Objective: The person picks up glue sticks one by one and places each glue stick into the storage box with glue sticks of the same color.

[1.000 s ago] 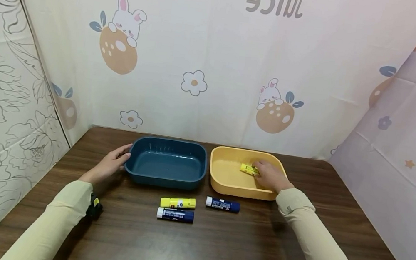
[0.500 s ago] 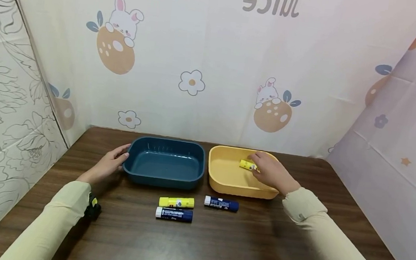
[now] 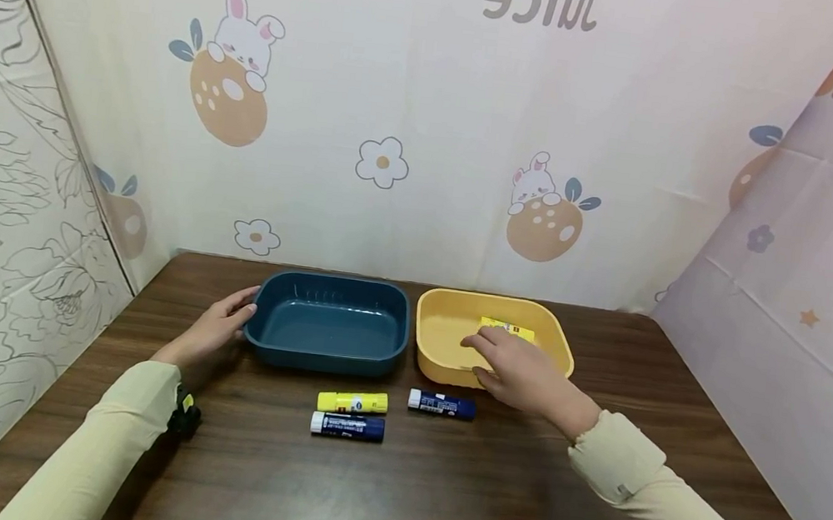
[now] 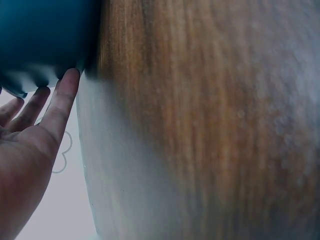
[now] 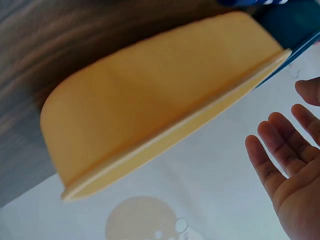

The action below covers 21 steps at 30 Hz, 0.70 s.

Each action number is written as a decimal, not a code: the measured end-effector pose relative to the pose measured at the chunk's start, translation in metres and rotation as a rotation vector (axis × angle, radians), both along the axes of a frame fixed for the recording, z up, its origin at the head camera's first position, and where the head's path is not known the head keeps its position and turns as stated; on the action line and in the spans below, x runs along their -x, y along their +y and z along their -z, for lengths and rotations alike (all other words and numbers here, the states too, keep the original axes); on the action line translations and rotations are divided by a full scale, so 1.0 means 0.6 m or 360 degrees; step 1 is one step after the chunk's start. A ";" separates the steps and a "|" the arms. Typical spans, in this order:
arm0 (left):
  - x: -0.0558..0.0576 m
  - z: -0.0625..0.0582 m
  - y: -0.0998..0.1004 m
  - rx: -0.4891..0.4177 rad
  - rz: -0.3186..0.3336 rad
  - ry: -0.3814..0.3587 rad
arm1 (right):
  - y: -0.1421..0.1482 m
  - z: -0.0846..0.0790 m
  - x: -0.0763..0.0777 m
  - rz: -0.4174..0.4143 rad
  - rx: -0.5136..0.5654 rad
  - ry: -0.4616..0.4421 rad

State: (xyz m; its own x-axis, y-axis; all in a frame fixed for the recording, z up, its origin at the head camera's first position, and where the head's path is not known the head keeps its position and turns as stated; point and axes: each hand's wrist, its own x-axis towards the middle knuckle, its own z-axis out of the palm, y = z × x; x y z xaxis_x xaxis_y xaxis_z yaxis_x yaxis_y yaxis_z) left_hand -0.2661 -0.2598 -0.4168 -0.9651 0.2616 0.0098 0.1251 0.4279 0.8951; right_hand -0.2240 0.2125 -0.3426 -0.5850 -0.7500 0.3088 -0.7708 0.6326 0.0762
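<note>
My left hand (image 3: pixel 216 329) touches the left side of the dark blue tray (image 3: pixel 324 362), its fingers stretched along the wall; the left wrist view shows the fingertips (image 4: pixel 71 80) against the tray. Over the front of the yellow tray (image 3: pixel 441 350) hovers my right hand (image 3: pixel 526 378), fingers loosely bent and holding nothing. In the right wrist view its palm (image 5: pixel 300 192) faces the camera beside the yellow tray. A yellow glue stick (image 3: pixel 508 328) lies inside that tray, partly hidden behind the hand. Just left of the right hand, a dark blue glue stick (image 3: pixel 442 404) with a white end lies on the table.
Before the blue tray lie a yellow glue stick (image 3: pixel 352 403) and another dark blue glue stick (image 3: pixel 348 427), side by side. Both trays stand near the back edge of the brown wooden table (image 3: pixel 394 492). A printed curtain (image 3: pixel 433 86) hangs behind it.
My right hand has released the yellow glue stick in the yellow tray and drawn back toward the front and left, over the tray's front rim. The left hand stays at the blue tray.
</note>
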 end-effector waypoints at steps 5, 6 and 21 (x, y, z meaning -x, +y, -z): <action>0.000 0.000 -0.001 -0.0014 0.0005 -0.0005 | -0.014 0.008 -0.014 -0.0044 0.0016 -0.0092; 0.001 0.000 -0.001 -0.0012 0.0005 -0.0002 | -0.017 0.010 -0.016 -0.0054 0.0014 -0.0099; 0.002 0.003 -0.001 -0.0023 0.0001 0.0008 | -0.042 0.067 -0.035 -0.0054 -0.0108 -0.0158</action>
State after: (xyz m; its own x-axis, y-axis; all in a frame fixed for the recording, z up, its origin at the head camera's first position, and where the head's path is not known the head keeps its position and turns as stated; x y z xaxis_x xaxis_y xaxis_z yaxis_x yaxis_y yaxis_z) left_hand -0.2675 -0.2605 -0.4183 -0.9649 0.2621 0.0187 0.1302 0.4151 0.9004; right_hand -0.2030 0.1872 -0.3830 -0.5843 -0.7869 0.1983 -0.7973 0.6022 0.0400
